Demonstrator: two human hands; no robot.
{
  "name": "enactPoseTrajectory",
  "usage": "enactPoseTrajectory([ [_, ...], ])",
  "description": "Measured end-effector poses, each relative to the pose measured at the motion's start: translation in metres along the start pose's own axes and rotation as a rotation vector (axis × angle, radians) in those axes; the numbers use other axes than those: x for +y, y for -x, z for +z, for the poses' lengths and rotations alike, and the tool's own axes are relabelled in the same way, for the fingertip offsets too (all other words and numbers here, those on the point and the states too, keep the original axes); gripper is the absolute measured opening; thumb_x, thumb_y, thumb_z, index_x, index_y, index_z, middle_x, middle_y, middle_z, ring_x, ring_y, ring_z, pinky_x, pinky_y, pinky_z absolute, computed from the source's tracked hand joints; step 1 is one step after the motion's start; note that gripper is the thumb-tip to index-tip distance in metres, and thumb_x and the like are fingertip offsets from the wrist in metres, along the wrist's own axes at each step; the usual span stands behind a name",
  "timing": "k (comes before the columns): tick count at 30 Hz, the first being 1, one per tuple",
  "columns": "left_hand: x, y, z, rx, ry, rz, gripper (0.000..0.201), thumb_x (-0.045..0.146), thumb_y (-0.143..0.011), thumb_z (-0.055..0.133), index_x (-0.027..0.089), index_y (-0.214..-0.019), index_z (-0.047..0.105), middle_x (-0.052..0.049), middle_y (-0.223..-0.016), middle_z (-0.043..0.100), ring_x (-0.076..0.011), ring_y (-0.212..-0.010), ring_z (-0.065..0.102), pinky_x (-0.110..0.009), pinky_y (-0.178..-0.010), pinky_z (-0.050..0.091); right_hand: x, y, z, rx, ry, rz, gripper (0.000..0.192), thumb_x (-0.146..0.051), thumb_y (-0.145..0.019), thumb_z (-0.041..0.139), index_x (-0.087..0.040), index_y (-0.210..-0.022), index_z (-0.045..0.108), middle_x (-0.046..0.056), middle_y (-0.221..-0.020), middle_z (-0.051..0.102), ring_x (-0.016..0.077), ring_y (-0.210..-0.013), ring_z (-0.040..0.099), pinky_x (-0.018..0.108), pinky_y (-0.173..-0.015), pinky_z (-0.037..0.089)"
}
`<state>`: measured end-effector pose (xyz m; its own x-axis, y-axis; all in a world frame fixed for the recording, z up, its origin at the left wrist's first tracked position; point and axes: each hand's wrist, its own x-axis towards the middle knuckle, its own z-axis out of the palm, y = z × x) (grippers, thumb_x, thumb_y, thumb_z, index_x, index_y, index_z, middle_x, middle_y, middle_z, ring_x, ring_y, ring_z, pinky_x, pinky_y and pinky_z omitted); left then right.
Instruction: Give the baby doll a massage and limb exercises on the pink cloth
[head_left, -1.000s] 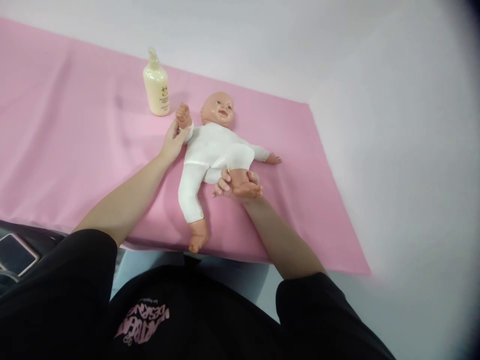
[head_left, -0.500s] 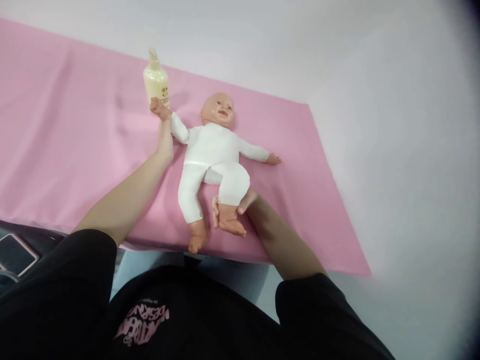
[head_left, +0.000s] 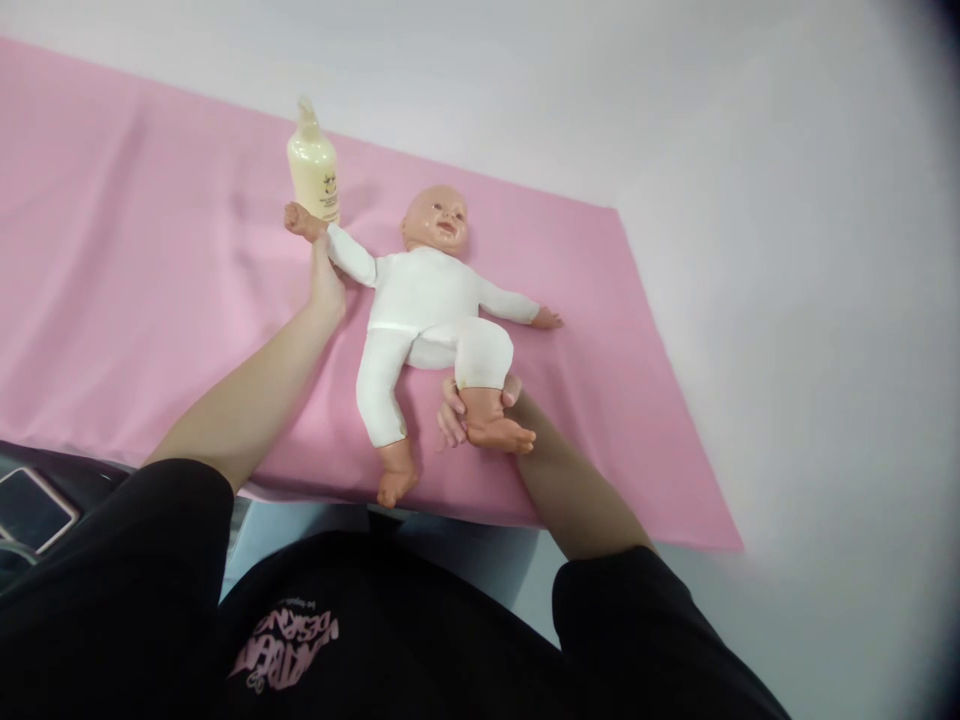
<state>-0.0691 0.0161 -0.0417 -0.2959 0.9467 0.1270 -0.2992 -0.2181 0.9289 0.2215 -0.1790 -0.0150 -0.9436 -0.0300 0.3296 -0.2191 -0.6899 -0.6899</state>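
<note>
A baby doll (head_left: 424, 290) with a white cloth body lies on its back on the pink sheet (head_left: 187, 270), its head away from me. My left hand (head_left: 324, 272) is under and around the doll's raised arm near the wrist; most of its fingers are hidden behind that arm. My right hand (head_left: 451, 412) is wrapped from below around the doll's ankle on the right, holding that leg bent and lifted. The doll's other leg and other arm rest on the sheet.
A pale yellow pump bottle (head_left: 313, 175) stands just beyond the doll's raised hand. At the lower left, a phone-like device (head_left: 34, 510) with a pink edge lies on a dark surface. A pale wall or surface (head_left: 787, 250) borders the sheet.
The doll's held leg has moved up and to the right with my right hand, its foot turning outward. The held arm has swung slightly left and down with my left hand.
</note>
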Motion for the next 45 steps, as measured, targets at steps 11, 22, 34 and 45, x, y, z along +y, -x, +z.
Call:
enactPoseTrajectory([
  [11, 0.022, 0.024, 0.012, 0.037, 0.074, -0.009, 0.060, 0.086, -0.100, 0.049, 0.036, -0.129, 0.066, -0.004, -0.140, 0.080, -0.0327, -0.151, 0.067, -0.055, -0.124, 0.059, -0.009, -0.011, -0.008, -0.113, -0.012, -0.188, 0.046, -0.059, -0.083, 0.094, -0.023, -0.096, 0.068, 0.014, -0.108, 0.085, 0.0327, -0.114, 0.083, 0.065, -0.112, 0.066],
  [22, 0.027, 0.032, 0.013, -0.290, -0.360, 0.344, 0.091, 0.106, -0.094, 0.042, 0.030, -0.137, 0.068, -0.010, -0.141, 0.081, -0.0345, -0.145, 0.069, -0.056, -0.113, 0.057, -0.025, 0.000, 0.005, 0.534, -0.182, -0.439, 0.048, -0.066, -0.090, 0.079, -0.027, -0.087, 0.051, 0.000, -0.088, 0.068, 0.0224, -0.092, 0.070, 0.053, -0.103, 0.070],
  [34, 0.065, 0.072, 0.021, -0.665, -0.706, 0.638, 0.073, 0.086, -0.097, 0.064, 0.026, -0.136, 0.078, -0.015, -0.138, 0.080, -0.0381, -0.131, 0.070, -0.060, -0.123, 0.049, -0.030, -0.009, 0.016, 0.786, -0.166, -0.519, 0.051, -0.075, -0.094, 0.068, -0.028, -0.086, 0.048, -0.002, -0.084, 0.064, 0.0204, -0.082, 0.066, 0.043, -0.082, 0.072],
  [45, 0.067, 0.072, 0.022, -0.691, -0.792, 0.646, 0.069, 0.078, -0.096, 0.070, 0.026, -0.139, 0.076, -0.015, -0.142, 0.077, -0.0394, -0.136, 0.066, -0.062, -0.127, 0.045, -0.035, -0.016, 0.025, 0.933, -0.165, -0.509, 0.057, -0.082, -0.098, 0.057, -0.028, -0.084, 0.048, -0.003, -0.078, 0.061, 0.0191, -0.074, 0.065, 0.040, -0.072, 0.072],
])
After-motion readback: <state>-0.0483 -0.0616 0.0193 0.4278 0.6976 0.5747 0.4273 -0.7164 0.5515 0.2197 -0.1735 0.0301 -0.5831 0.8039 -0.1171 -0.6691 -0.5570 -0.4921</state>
